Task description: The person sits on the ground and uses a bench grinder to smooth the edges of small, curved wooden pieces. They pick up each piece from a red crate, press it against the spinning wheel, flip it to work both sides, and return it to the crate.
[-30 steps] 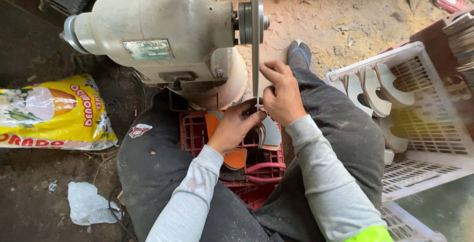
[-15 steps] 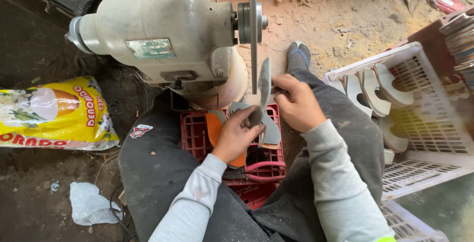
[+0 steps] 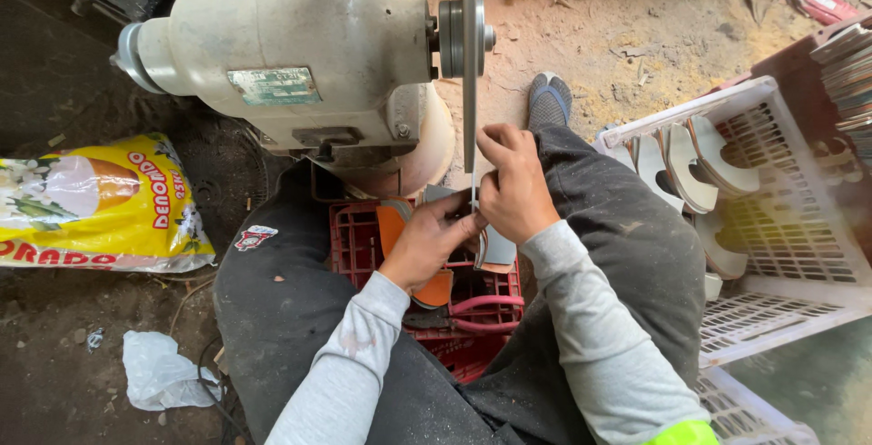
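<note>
Both hands are pinching a thin grey blade (image 3: 490, 243) right up against the grinder's wheel (image 3: 469, 64), left hand (image 3: 429, 241) from below, right hand (image 3: 514, 186) on top. A red crate (image 3: 454, 318) sits between the knees, with a white crate (image 3: 781, 227) of curved pieces off to the right.

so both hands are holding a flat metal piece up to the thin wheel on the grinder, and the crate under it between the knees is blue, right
Not quite: the crate between the knees is red, not blue, as the head view shows. The rest stands: the left hand and right hand hold a flat metal piece up to the thin wheel of the grinder.
</note>
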